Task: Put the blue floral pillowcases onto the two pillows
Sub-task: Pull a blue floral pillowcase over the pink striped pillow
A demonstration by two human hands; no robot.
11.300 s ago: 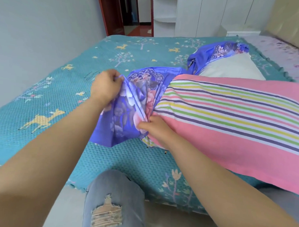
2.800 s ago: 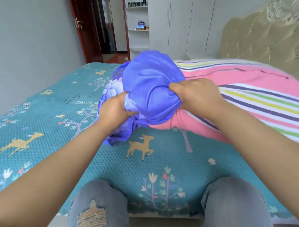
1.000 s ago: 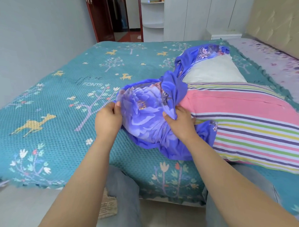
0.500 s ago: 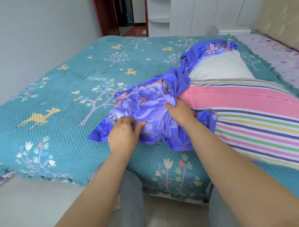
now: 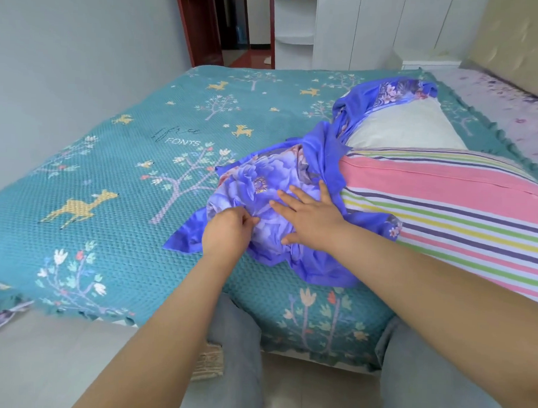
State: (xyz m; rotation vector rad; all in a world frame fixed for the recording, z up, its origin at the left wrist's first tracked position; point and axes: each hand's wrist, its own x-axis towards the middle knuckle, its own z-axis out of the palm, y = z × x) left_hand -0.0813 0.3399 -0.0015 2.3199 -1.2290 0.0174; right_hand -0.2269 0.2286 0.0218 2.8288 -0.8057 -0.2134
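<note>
My L hand (image 5: 229,233) pinched a fold of the blue floral pillowcase (image 5: 262,191), fingers curled tight on the cloth. R hand (image 5: 310,219) lay flat w/ fingers spread, pressing the bunched case just right of that pinch. Case covered only the near end of the striped pillow (image 5: 446,217), beyond my R fingertips. Past it lay the white pillow (image 5: 403,129), 2nd pillowcase (image 5: 389,92) draped along its far edge, all on the teal bedspread (image 5: 124,166).

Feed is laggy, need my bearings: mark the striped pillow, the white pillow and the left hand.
striped pillow (image 5: 447,193), head view, on its pink band.
white pillow (image 5: 403,126), head view, middle of its bare top.
left hand (image 5: 228,233), head view, back of the hand, pinching blue cloth.
</note>
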